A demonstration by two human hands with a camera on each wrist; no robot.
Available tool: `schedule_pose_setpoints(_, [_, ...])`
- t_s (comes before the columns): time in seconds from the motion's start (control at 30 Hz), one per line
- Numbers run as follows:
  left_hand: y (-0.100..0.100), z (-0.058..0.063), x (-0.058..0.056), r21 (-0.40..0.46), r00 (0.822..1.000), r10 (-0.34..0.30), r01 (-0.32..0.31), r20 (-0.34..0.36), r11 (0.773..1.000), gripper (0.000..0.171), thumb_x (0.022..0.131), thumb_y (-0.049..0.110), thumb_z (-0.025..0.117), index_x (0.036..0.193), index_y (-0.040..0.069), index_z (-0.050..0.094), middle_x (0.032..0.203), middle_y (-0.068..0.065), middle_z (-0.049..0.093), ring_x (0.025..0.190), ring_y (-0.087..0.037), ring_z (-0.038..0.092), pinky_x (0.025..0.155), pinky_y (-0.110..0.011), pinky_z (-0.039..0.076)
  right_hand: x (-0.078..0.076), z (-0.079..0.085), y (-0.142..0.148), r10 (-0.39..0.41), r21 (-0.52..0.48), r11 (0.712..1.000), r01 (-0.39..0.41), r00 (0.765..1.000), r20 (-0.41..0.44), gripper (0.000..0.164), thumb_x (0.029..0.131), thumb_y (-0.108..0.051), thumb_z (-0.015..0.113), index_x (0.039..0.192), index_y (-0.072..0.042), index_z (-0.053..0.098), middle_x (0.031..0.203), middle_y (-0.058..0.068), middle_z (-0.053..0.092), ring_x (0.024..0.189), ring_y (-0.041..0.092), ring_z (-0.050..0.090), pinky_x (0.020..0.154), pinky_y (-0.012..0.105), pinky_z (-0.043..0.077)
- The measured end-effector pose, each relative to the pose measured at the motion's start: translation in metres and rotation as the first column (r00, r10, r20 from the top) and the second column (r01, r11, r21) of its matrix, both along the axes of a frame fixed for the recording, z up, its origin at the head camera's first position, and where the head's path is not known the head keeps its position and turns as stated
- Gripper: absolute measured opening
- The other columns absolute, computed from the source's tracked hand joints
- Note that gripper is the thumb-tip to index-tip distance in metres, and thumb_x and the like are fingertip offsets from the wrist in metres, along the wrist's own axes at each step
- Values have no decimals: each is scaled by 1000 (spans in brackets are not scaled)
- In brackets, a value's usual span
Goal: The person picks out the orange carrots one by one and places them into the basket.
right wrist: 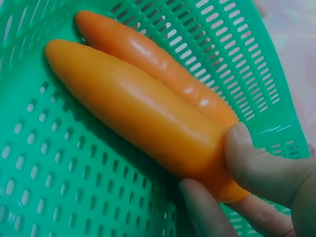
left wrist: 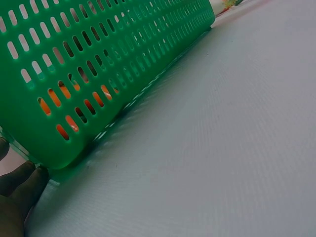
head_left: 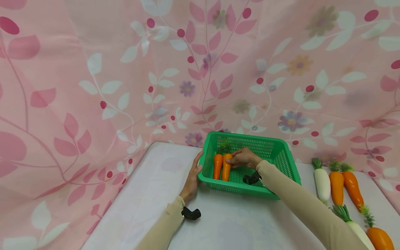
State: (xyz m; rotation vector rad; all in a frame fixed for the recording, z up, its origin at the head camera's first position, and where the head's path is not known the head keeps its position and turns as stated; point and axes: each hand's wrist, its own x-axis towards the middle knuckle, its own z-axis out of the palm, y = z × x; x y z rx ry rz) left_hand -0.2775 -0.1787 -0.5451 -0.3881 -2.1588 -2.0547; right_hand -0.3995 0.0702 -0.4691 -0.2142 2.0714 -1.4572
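In the head view, a green plastic basket [head_left: 243,189] with slotted walls stands on the table. My right hand [head_left: 245,157] reaches inside it and holds an orange carrot [head_left: 226,170] near its leafy end. The right wrist view shows thumb and fingers around the thick end of this carrot [right wrist: 143,108]. A second, redder carrot [right wrist: 158,64] lies alongside it, by the basket's left wall. My left hand [head_left: 191,178] touches the outside of that wall with its fingers extended. In the left wrist view, its fingertips [left wrist: 34,180] meet the basket's lower corner [left wrist: 64,153].
At the table's right lie a white radish [head_left: 322,184], two carrots side by side, the nearer one an orange carrot [head_left: 336,187], and, closer to me, another radish [head_left: 359,232] and carrot [head_left: 379,238]. A pink floral curtain [head_left: 175,69] hangs behind the white table [head_left: 156,173].
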Motion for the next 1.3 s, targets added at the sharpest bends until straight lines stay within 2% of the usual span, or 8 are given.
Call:
schedule_pose_setpoints(0.27, [3,1,0,-3,1000,3,-3,-16,1000,60,111,37,30,169,39,21,178,8,14,162,-28,18,126,-67,12,-1,-1,5,3,50,999,-4,1000,3,67,97,-11,77,149,18,46,140,34,62,105,29,77,93,44,61])
schedule_pose_setpoints(0.43, [3,3,1,8,1000,-6,6,-16,1000,60,110,36,31,169,40,22,178,8,14,161,-29,22,125,-66,16,2,2,7,19,95,995,-18,1000,-10,72,97,-16,78,151,16,45,145,33,59,117,36,72,90,43,62])
schedule_pose_setpoints(0.57, [3,3,0,-3,1000,0,0,-23,1000,60,110,37,32,169,40,23,178,8,14,161,-29,21,126,-65,15,2,3,8,20,116,993,-18,1000,-11,75,96,-20,80,153,13,44,147,32,58,126,41,66,86,41,63])
schedule_pose_setpoints(0.73, [3,2,0,-6,1000,0,0,-24,1000,60,110,37,32,169,40,23,177,9,16,161,-29,22,126,-66,16,3,2,9,20,128,992,-19,1000,-5,77,96,-23,80,154,12,43,148,33,56,130,43,63,86,42,63])
schedule_pose_setpoints(0.87, [4,2,1,-4,1000,-1,1,-24,1000,59,110,37,31,169,39,23,177,8,16,158,-30,27,124,-64,21,6,5,9,25,141,990,-24,1000,-7,78,96,-25,80,154,12,44,151,33,53,132,44,61,87,44,63])
schedule_pose_setpoints(1.07, [3,4,1,-17,999,20,-20,-33,1000,58,112,38,31,169,38,24,177,6,19,155,-32,33,122,-63,25,12,11,9,37,204,979,-27,998,-45,81,94,-33,83,153,9,46,154,32,49,133,45,60,89,45,62])
schedule_pose_setpoints(1.3, [-1,1,0,-32,998,38,-39,-43,999,57,112,37,32,169,36,26,177,6,20,155,-32,33,122,-63,25,20,25,28,111,225,971,-85,988,-109,78,98,-33,77,154,9,45,156,36,44,131,47,61,92,48,61])
